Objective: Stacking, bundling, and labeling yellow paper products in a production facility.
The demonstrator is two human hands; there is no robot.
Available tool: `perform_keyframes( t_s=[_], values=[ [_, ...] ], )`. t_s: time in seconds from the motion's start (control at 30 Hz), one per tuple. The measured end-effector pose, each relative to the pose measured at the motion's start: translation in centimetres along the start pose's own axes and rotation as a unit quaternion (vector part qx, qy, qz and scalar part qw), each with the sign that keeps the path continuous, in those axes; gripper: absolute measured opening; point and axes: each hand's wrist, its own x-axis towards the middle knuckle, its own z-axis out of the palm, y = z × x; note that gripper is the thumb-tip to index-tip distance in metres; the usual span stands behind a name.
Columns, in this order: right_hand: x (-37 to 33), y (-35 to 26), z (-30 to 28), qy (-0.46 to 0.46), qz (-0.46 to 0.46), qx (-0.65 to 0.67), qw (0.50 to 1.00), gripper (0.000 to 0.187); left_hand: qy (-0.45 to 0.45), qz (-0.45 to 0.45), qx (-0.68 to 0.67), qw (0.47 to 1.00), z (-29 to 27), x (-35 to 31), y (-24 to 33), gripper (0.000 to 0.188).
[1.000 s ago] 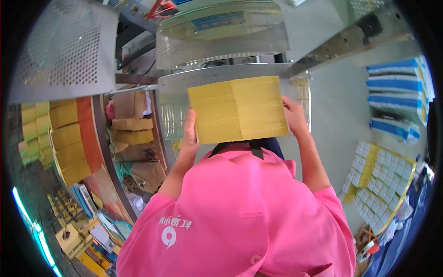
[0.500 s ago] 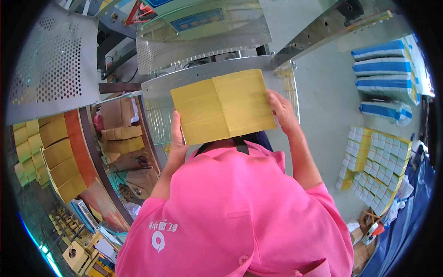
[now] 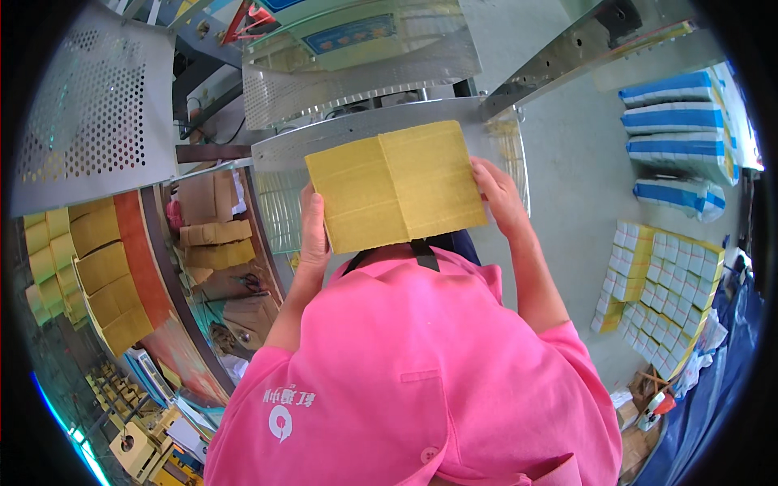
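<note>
The 2 side-by-side yellow blocks [image 3: 400, 188] lie between left hand [image 3: 314, 223] and right hand [image 3: 501, 198], clasped at their outer ends.

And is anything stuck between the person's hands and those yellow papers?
Nothing visible is. The left hand and right hand hold the yellow papers at opposite sides, though what's underneath is hidden.

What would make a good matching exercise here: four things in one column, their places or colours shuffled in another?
Things:
1. middle yellow paper
2. shirt
3. wrapped bundles
4. panel full of holes

Places or colours:
A. striped blue and white
B. between the left hand and right hand
C. upper left of the picture
D. pink

Pairs: 1-B, 2-D, 3-A, 4-C
</note>
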Motion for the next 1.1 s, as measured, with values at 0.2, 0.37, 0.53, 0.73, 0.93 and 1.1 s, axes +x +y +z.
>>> perform_keyframes(
  t_s=[0.2,0.37,0.53,0.73,0.93,1.1],
  values=[
    [0.2,0.2,0.6,0.056,0.02,0.117,0.991,0.039,0.052,-0.065,-0.153,0.985,1.7,-0.6,2.4,0.059],
    [1.3,1.0,0.9,0.056,0.01,0.044,0.997,0.034,0.135,-0.132,0.011,0.982,2.3,0.2,3.1,0.044],
    [2.2,0.8,1.7,0.041,0.002,0.04,0.998,0.027,0.099,-0.054,0.103,0.988,1.2,1.6,0.3,0.039],
    [2.5,-2.9,0.4,0.037,-0.127,0.115,0.985,0.028,0.145,0.111,0.179,0.967,2.1,2.3,0.7,0.038],
    [6.1,-1.0,-0.2,0.094,-0.189,0.205,0.956,0.032,0.048,0.177,0.245,0.952,3.2,6.7,-0.8,0.044],
    [6.1,-1.8,-0.5,0.156,-0.202,0.112,0.96,0.035,0.031,0.152,0.313,0.937,3.9,6.8,-0.3,0.046]
  ],
)
